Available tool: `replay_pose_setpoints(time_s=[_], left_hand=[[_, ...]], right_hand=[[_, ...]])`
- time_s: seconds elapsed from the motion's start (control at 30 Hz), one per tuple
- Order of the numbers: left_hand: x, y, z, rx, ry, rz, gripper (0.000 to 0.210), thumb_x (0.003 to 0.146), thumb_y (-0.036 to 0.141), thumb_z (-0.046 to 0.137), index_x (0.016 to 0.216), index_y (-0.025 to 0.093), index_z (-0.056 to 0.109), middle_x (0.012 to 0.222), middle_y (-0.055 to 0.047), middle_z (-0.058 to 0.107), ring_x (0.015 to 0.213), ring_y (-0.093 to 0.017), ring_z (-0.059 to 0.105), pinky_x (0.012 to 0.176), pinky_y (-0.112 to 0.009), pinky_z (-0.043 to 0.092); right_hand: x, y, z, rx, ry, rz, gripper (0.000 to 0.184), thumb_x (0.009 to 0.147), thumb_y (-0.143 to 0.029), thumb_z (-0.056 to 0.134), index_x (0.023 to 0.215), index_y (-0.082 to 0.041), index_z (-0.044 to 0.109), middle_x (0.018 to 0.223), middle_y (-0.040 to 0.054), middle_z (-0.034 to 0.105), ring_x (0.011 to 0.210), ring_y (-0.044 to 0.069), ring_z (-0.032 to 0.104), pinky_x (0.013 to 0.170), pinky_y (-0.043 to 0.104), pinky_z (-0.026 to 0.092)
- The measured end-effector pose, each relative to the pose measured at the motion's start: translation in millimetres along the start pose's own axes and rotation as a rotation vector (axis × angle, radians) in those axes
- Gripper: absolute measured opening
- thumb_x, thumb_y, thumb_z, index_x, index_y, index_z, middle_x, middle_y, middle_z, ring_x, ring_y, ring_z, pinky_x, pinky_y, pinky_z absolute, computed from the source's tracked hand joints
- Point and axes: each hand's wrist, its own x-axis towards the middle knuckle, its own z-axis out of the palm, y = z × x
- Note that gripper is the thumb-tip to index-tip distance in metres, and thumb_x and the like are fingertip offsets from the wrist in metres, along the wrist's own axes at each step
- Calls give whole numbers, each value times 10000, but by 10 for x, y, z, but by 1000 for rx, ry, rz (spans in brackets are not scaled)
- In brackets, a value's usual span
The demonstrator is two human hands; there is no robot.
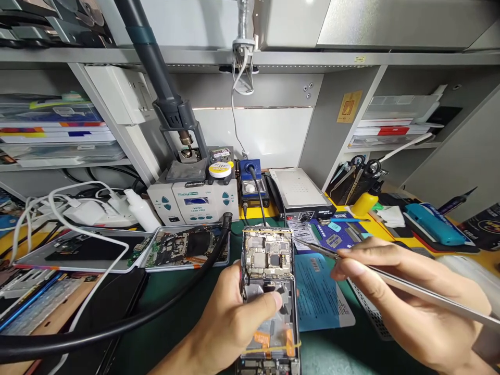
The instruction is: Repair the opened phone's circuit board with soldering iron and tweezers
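Note:
My left hand [238, 317] is wrapped round an opened smartphone [270, 291], its thumb pressed across the inner frame. The phone's logic board [269, 256] shows bare in the upper half, with chips and gold-coloured shielding. Orange flex pieces and a yellow rubber band [273, 348] lie across the lower part. Between thumb and fingers, my right hand [390, 291] pinches metal tweezers [410, 289]. Their tips point left, close to the phone's upper right edge; whether they touch it I cannot tell.
Behind the phone stand a hot air station [195, 200], a soldering iron stand [252, 182] and a white box-shaped device [300, 192]. A thick black hose [167, 307] crosses the left side. Circuit boards lie in an open tray [230, 250]. Under the right hand is a blue card [322, 294].

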Motion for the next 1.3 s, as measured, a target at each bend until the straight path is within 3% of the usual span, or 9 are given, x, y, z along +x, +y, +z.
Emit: replay_pose_setpoints(time_s=[0.1, 0.23, 0.37, 0.57, 0.8, 1.0, 1.17, 1.3], left_hand=[[2, 0, 33, 12, 21, 19, 279, 806, 289, 706, 1021, 115, 746, 889, -82, 746, 794, -206, 663, 689, -304, 547], [8, -10, 65, 26, 26, 64, 230, 805, 290, 708, 972, 134, 733, 795, -46, 717, 692, -178, 636, 679, -310, 542], [12, -15, 56, 68, 42, 72, 221, 817, 298, 706, 957, 127, 715, 794, -51, 703, 693, -173, 617, 652, -289, 520], [-2, -81, 15, 142, 5, 34, 183, 880, 325, 665, 924, 153, 625, 824, -56, 694, 734, -185, 624, 695, -307, 507], [-10, -158, 32, 227, 32, 102, 102, 912, 269, 608, 967, 196, 653, 879, -5, 689, 829, -181, 601, 807, -296, 509], [12, -152, 31, 247, 24, 109, 96, 918, 274, 605, 957, 209, 662, 825, 21, 675, 821, -178, 619, 897, -300, 518], [9, -165, 2, 278, 34, 143, 115, 908, 274, 616, 970, 195, 672, 923, -16, 714, 983, -227, 664, 922, -306, 525], [2, -148, 16, 134, 20, 47, 190, 883, 325, 651, 981, 163, 655, 856, -51, 708, 737, -210, 682, 697, -315, 574]], right_hand=[[-7, 16, 6, -19, -9, -1, 96, 864, -205, 731, 851, -296, 761, 754, -11, 768, 625, 183, 711, 614, 296, 587], [31, -7, 0, -22, -45, -72, 151, 869, -145, 697, 866, -291, 737, 739, -16, 763, 589, 173, 699, 583, 292, 573], [87, -22, -21, -41, -140, -191, 237, 849, -91, 691, 996, -276, 704, 817, 6, 769, 654, 182, 725, 593, 281, 581], [186, -62, -71, -96, -256, -385, 257, 821, -26, 652, 1005, -202, 691, 776, 44, 738, 618, 170, 715, 569, 238, 589], [-31, 53, -110, -265, -374, -449, 221, 924, -57, 595, 1060, -153, 740, 897, 110, 718, 719, 192, 707, 586, 286, 588], [-121, 81, -118, -272, -418, -440, 297, 929, -71, 594, 1182, -169, 717, 926, 113, 719, 771, 220, 716, 630, 310, 614], [-29, 22, -51, -162, -408, -388, 234, 927, -33, 602, 1105, -146, 703, 903, 107, 716, 766, 197, 717, 642, 277, 604], [28, -10, -38, -92, -314, -292, 250, 922, -60, 658, 1143, -173, 688, 939, 86, 757, 801, 182, 740, 681, 250, 601]])
